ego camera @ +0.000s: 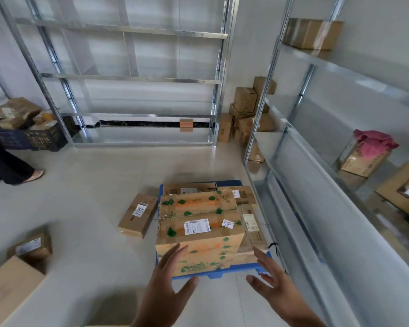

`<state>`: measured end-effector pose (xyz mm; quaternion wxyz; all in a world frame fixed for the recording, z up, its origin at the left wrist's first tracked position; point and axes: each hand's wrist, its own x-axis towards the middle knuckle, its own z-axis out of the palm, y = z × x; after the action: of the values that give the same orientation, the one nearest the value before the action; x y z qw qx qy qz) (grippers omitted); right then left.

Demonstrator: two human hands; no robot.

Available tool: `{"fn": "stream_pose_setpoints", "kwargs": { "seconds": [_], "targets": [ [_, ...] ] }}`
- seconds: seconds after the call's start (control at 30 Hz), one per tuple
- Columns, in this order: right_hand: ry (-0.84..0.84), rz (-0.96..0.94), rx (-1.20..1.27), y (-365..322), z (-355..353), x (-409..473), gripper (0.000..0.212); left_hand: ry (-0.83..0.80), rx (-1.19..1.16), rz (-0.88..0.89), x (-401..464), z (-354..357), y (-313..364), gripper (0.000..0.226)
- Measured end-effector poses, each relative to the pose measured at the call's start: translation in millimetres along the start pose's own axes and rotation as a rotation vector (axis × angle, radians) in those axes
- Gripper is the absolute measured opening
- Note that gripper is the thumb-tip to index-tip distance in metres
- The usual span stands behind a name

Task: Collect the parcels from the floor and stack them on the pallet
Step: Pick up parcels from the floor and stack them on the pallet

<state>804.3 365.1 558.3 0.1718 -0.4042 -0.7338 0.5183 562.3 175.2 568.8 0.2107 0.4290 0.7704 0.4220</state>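
A blue pallet (pixel 219 273) lies on the floor beside the right-hand rack. On it stands a large brown box with green leaf prints (pixel 197 224), with flatter parcels (pixel 252 223) stacked under and behind it. My left hand (pixel 169 283) and my right hand (pixel 273 283) hover just in front of the big box, fingers spread and holding nothing. A flat parcel (pixel 138 214) leans against the pallet's left side. Two more parcels lie at the lower left: a small one (pixel 31 247) and a large one (pixel 10 289).
Metal racks stand ahead (pixel 132 79) and along the right (pixel 321 161), with boxes on the right shelves. Cartons are piled in the far corner (pixel 244 114). Crates with parcels (pixel 38 135) sit at the left, where another person's leg and foot (pixel 14 169) show.
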Motion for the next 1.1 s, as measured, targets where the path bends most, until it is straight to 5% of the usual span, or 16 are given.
{"fn": "stream_pose_setpoints", "kwargs": {
  "seconds": [0.7, 1.1],
  "targets": [
    [-0.202, 0.058, 0.065, 59, -96, 115, 0.059, 0.136, 0.182, -0.142, 56, 67, 53, 0.076],
    [-0.279, 0.004, 0.037, 65, -110, 160, 0.080, 0.232, 0.144, -0.279, 33, 75, 53, 0.073]
  ]
}}
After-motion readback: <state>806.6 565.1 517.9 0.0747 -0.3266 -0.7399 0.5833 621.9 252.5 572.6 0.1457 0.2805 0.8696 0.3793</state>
